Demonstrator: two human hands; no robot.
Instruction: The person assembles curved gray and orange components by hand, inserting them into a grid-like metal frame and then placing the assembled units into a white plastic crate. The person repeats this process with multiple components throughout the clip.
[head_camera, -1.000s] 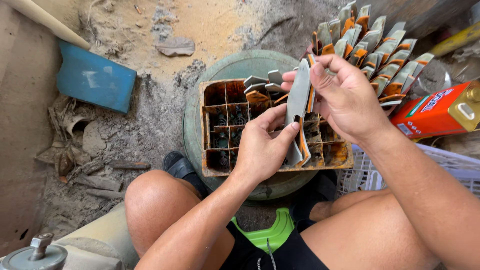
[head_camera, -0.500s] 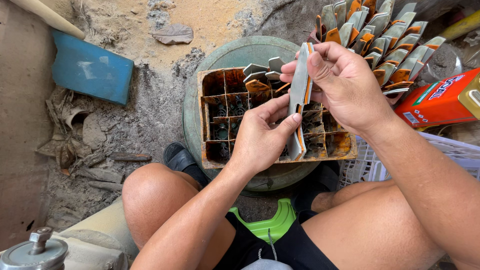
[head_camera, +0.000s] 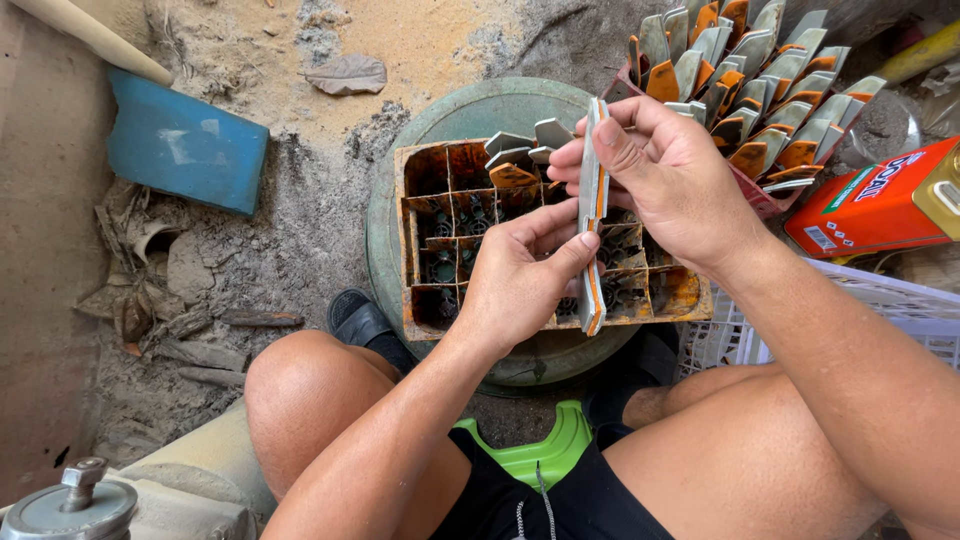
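Observation:
My left hand (head_camera: 520, 280) and my right hand (head_camera: 660, 180) both grip a long flat grey and orange strip (head_camera: 593, 215), held upright on edge over a rusty compartmented tray (head_camera: 425, 250). The left fingers pinch its lower half, the right fingers its upper half. The tray sits on a round green lid (head_camera: 480, 110); a few grey and orange wedge pieces (head_camera: 520, 150) lie in its far cells, other cells hold dark parts.
A red tray of several grey and orange wedge pieces (head_camera: 750, 80) stands at the back right beside an orange can (head_camera: 880, 200). A white plastic basket (head_camera: 890, 310) is at the right, a blue block (head_camera: 185, 150) at the left. My knees and a green stool (head_camera: 530, 455) are below.
Both hands stay on the strip; it is turned more edge-on to me now and held slightly lower over the tray's middle.

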